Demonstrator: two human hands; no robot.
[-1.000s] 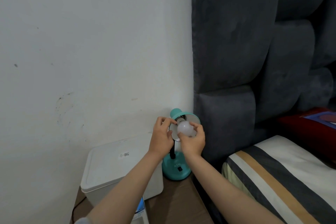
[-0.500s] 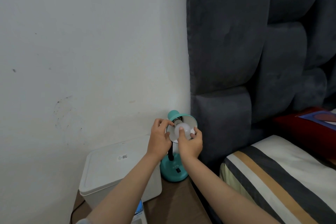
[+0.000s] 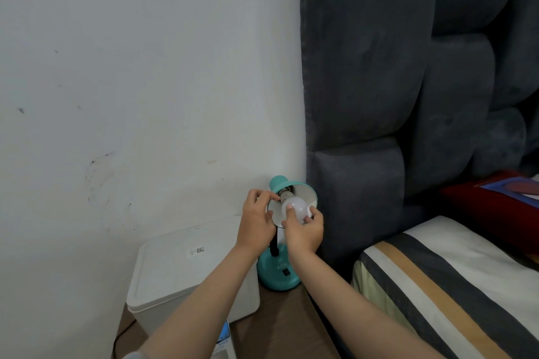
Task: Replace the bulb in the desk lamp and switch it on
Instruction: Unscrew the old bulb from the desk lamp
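A teal desk lamp stands on a brown bedside table, its shade tilted toward me. A white bulb sits in the shade with its metal screw base at the socket. My right hand grips the bulb from below with fingertips on its globe. My left hand holds the left rim of the shade, thumb and fingers near the socket. A black switch shows on the lamp's base. The lamp is unlit.
A white lidded box stands left of the lamp against the white wall. A dark grey padded headboard rises to the right, with a striped bed cover and a red pillow. A blue-and-white packet lies at the table's front.
My right hand has turned on the bulb, with the fingers shifted round its globe. The left hand stays on the shade. The view has drifted slightly.
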